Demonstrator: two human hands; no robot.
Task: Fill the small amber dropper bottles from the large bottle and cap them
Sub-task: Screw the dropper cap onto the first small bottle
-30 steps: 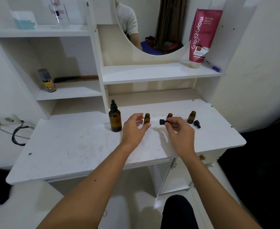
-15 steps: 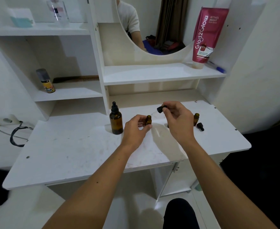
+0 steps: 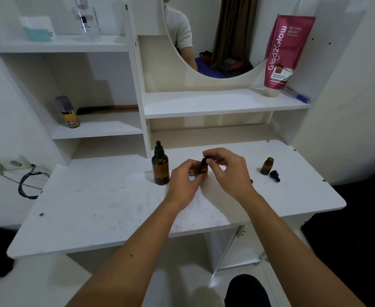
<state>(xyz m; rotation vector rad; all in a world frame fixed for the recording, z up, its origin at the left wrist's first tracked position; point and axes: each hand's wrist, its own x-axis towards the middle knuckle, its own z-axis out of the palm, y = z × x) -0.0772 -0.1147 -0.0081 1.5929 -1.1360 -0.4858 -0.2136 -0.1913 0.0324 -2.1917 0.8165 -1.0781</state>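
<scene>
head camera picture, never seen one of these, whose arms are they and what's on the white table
The camera sits on a person's head, looking down, so the two bare arms are the wearer's own. The left hand steadies a small amber bottle on the white table, while the right hand sets a black dropper cap on its neck. Left of them stands the large amber bottle, capped. To the right stands another small bottle, uncapped, its dropper cap lying beside it. Shelves and a mirror rise behind.

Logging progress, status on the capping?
Left hand holds small bottle. Right hand seating dropper cap. Another bottle uncapped. Nothing in the way.
</scene>
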